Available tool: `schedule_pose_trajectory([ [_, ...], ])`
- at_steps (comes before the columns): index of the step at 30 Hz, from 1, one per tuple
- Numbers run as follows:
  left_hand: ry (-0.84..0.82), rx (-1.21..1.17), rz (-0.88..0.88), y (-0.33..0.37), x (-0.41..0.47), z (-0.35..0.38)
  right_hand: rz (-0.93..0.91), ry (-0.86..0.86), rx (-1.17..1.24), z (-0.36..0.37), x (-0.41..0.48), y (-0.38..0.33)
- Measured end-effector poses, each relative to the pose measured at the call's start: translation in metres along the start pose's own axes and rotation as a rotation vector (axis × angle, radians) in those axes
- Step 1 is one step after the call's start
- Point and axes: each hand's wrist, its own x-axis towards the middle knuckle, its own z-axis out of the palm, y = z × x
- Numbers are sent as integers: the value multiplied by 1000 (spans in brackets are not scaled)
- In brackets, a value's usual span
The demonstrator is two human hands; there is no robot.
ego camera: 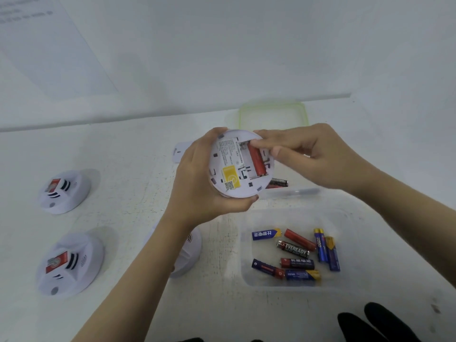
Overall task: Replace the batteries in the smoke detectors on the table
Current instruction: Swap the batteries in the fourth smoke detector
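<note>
My left hand (197, 183) grips a round white smoke detector (232, 169) held above the table, its back facing me with the battery bay open. A red battery (256, 161) lies in the bay. My right hand (303, 154) has its fingertip on the battery's top end and its thumb at the detector's right rim. A clear plastic box (345, 218) at the lower right holds several loose batteries (296, 253). Two more batteries (278, 183) lie on the table just behind the detector.
Two white detectors (64, 191) (71, 262) sit face up at the left, a third (187, 253) partly hidden under my left forearm. A white cover (179, 151) lies behind my left hand. A green-rimmed lid (274, 114) lies near the wall.
</note>
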Motion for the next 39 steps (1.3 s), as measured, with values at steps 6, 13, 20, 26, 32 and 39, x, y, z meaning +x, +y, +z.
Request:
schedule_pose_trajectory([
  [6, 9, 15, -99, -13, -4, -2, 251, -75, -246, -9, 15, 26],
  [13, -5, 8, -158, -22, -8, -3, 504, -523, -668, -3, 31, 36],
  [20, -11, 21, -156, -24, -6, -4, 479, -621, -852, 3, 38, 29],
  [26, -13, 29, -147, -23, -5, -6, 497, -622, -851, 0, 39, 31],
  [32, -4, 23, -162, -24, -6, -7, 498, -506, -867, -3, 34, 37],
  [39, -9, 11, -179, -22, -7, -6, 441, -377, -748, -7, 29, 38],
])
